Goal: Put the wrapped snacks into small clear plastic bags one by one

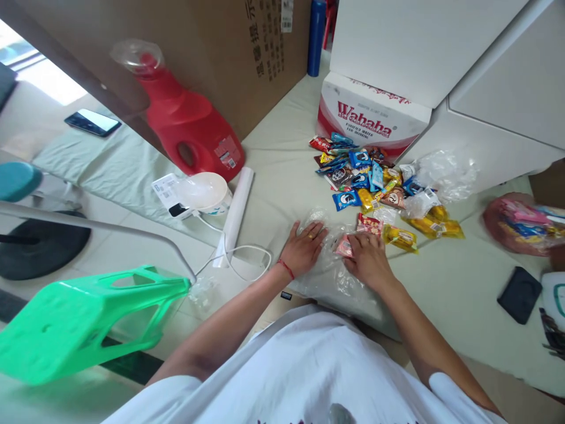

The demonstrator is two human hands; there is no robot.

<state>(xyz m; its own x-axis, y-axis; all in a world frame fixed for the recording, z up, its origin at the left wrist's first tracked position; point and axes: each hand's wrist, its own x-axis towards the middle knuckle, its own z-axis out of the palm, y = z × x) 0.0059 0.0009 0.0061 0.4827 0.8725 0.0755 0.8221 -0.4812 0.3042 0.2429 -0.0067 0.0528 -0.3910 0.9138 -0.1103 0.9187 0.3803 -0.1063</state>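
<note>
A clear plastic bag (pixel 329 280) lies flat on the pale green mat in front of me. My left hand (pixel 302 250) rests on the bag's upper left part, fingers stretched out flat, a ring on one finger and a red cord at the wrist. My right hand (pixel 368 259) presses on the bag's right side with bent fingers, pinching a small pink snack packet (pixel 343 247) at the bag's mouth. Just beyond my hands lies a heap of small wrapped snacks (pixel 366 185) in blue, yellow and red wrappers, with a red packet (pixel 369 223) and a yellow packet (pixel 399 237) nearest my right hand.
A Wahaha water carton (pixel 373 118) stands behind the snacks. At left are a red detergent jug (pixel 185 129), a white bowl-like device (pixel 203 193) with cable, a white roll (pixel 236 212) and a green plastic stool (pixel 83 321). A filled bag (pixel 518 224) and dark pouch (pixel 519 294) lie right.
</note>
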